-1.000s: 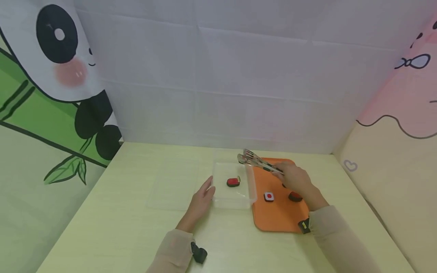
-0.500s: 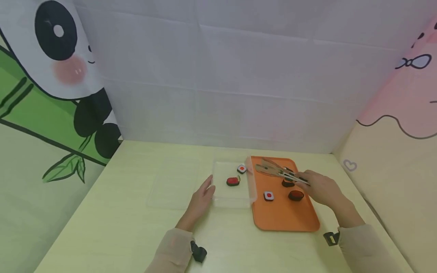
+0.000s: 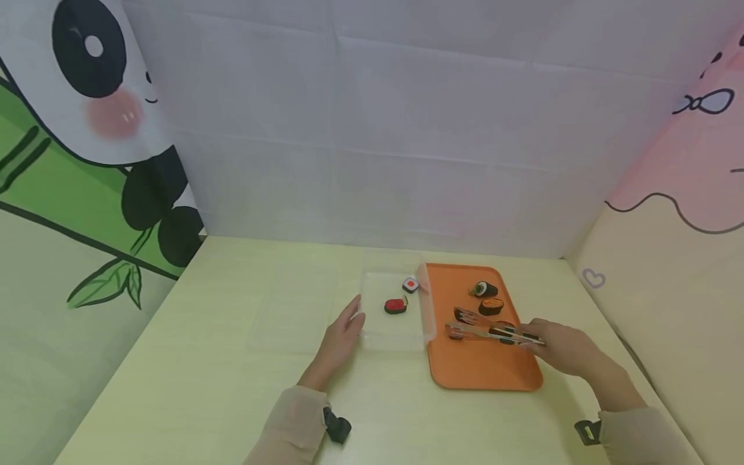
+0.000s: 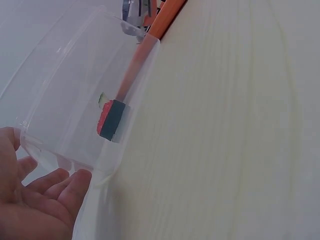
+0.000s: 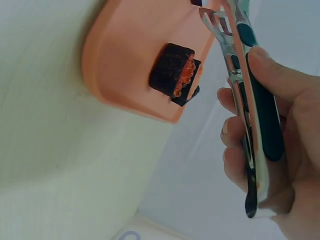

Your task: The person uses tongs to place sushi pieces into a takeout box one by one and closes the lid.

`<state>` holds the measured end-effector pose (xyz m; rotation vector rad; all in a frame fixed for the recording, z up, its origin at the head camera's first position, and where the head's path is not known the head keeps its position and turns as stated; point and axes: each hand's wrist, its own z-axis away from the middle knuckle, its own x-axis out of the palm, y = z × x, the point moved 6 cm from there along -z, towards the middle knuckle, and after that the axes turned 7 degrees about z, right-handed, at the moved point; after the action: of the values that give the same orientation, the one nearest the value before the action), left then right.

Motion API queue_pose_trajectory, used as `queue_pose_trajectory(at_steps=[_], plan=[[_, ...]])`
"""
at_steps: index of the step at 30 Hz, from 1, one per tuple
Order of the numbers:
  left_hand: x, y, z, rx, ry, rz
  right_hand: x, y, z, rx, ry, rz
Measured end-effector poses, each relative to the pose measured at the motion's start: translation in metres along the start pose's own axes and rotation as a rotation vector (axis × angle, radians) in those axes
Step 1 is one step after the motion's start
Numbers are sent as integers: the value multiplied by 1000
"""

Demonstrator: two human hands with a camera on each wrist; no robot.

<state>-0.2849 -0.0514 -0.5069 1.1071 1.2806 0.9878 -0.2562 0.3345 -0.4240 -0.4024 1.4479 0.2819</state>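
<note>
My left hand (image 3: 340, 336) rests its fingers against the left side of a clear plastic box (image 3: 428, 316). Inside the box lie a red-topped toy sushi piece (image 3: 396, 305) and a white toy sushi roll (image 3: 410, 285) with an orange-red centre. A pair of metal tongs (image 5: 265, 105) with dark grips is held in my right hand (image 3: 566, 349). Their spread tips hover low over the orange tray (image 3: 482, 374), around a small sushi roll they partly hide. Another sushi piece (image 5: 172, 72), topped with orange roe beads, lies on the tray, mostly covered by the tongs in the head view.
Farther back on the tray are a dark-wrapped roll (image 3: 485, 289) and an orange-topped sushi piece (image 3: 491, 307). A flat clear lid (image 3: 293, 310) lies left of the box. White cloth (image 3: 372, 161) closes off the table's far edge.
The tongs left the white roll in the box. My right hand then carried them right and toward me, over the tray's front sushi. My left hand has stayed at the box.
</note>
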Motion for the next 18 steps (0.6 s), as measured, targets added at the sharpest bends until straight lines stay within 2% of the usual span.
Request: queue_pose_trajectory(at_steps=[6, 10, 18], plan=[[2, -3, -2, -46, 4, -20, 8, -1, -3, -37, 52, -2], [3, -3, -2, -52, 10, -17, 6, -2, -3, -54, 88, 8], [3, -4, -2, -52, 7, -21, -25, -7, -5, -73, 236, 38]])
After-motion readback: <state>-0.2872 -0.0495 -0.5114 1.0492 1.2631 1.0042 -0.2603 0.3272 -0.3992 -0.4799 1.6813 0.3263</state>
